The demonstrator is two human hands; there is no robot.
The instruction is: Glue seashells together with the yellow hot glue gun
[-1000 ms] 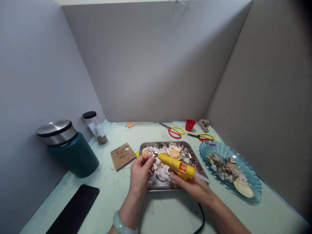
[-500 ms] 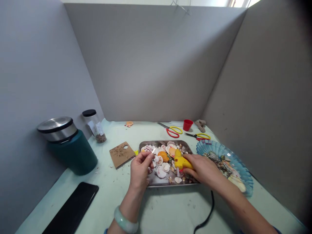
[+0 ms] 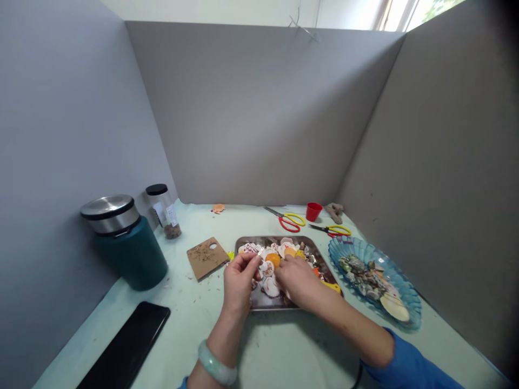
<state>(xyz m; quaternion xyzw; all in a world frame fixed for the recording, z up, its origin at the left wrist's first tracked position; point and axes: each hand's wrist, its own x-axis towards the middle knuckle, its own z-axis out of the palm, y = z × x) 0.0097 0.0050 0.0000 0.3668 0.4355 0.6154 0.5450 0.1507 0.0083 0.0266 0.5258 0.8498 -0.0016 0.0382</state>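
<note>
My left hand (image 3: 238,281) pinches a small pale, shiny piece (image 3: 261,252) between thumb and forefinger above the left part of a metal tray (image 3: 284,309). The kind of piece is too small to tell. My right hand (image 3: 298,278) reaches into the middle of the tray, its fingers bent down and together among the shells; what they grip, if anything, is hidden. Pale scallop-like shells (image 3: 271,287) and an orange shell (image 3: 273,260) lie about the fingertips. A yellow glue gun (image 3: 333,286) rests at the tray's right side, partly covered by my right forearm.
Right of the tray stands a blue glass dish (image 3: 412,302) of shells. Behind are scissors (image 3: 290,222), pliers-like snips (image 3: 330,230) and a red cup (image 3: 313,212). Leftward lie a brown board (image 3: 206,259), a phone (image 3: 125,346), a jar (image 3: 164,213) and a green flask (image 3: 130,254).
My right hand has let go of the glue gun, now lying at the tray's right, and moved left into the shells. My left hand keeps its pinch. The view has tilted up slightly.
</note>
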